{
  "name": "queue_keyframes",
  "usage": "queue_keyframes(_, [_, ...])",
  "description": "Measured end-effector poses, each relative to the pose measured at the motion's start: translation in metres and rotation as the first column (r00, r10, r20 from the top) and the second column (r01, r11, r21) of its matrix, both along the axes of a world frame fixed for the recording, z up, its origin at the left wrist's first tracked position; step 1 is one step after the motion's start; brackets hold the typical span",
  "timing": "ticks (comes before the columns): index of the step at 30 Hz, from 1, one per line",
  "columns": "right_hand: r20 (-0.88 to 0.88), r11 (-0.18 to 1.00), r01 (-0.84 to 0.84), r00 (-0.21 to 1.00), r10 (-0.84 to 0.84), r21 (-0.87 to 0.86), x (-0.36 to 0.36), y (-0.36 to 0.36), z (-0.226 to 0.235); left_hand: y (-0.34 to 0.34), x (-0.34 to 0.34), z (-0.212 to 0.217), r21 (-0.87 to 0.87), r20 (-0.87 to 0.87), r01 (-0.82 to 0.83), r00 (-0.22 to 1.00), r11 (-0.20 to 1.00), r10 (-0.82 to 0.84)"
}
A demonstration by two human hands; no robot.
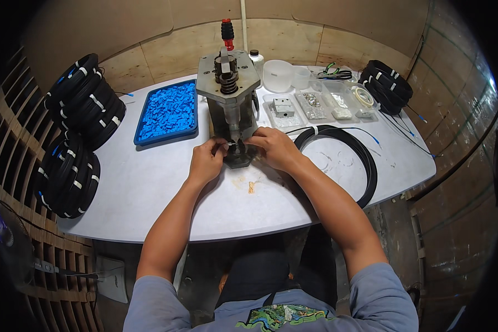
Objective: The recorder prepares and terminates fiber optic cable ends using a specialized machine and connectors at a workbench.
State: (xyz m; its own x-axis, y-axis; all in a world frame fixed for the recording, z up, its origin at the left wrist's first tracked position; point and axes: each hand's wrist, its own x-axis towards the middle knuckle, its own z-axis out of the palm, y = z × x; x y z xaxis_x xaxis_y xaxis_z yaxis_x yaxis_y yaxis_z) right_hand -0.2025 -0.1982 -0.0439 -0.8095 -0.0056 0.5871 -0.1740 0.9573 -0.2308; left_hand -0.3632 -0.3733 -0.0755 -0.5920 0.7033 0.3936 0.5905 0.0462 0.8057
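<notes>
A grey metal hand press (229, 91) with a black-and-red handle stands upright on the white table. Both my hands are at its lower jaw (238, 155), one on each side. My left hand (207, 160) has its thumb and fingers pinched together at the jaw's left edge. From the right, my right hand (275, 148) reaches in with bent fingers closed at the jaw. What either hand pinches is too small and dark to make out. A coil of black cable (368, 171) lies beside my right forearm, and one strand runs from it toward my right hand.
Left of the press sits a blue tray (166, 141) of small blue plastic parts. Stacked black cable coils (88, 105) stand at the left edge, more coils (385, 86) at the back right. Clear boxes (315, 105) of small parts, a metal block (283, 107) and a white tub (278, 76) are behind.
</notes>
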Motion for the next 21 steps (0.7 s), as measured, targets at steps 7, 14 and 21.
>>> queue_keyframes(7, [0.01, 1.0, -0.001, 1.0, 0.001, -0.009, 0.0006, 0.0005, -0.0006, -0.0004, -0.0006, -0.0009, 0.005, -0.002, 0.007, 1.0, 1.0, -0.007])
queue_keyframes(14, [0.023, 1.0, 0.016, 1.0, -0.016, -0.003, 0.0007, 0.0007, -0.0003, 0.0003, -0.0006, -0.002, 0.01, 0.016, 0.007, 1.0, 1.0, -0.007])
queue_keyframes(21, [0.0, 1.0, 0.002, 1.0, -0.002, -0.018, 0.0014, -0.0001, 0.0002, -0.0002, -0.0008, -0.0017, 0.01, 0.012, 0.014, 1.0, 1.0, -0.014])
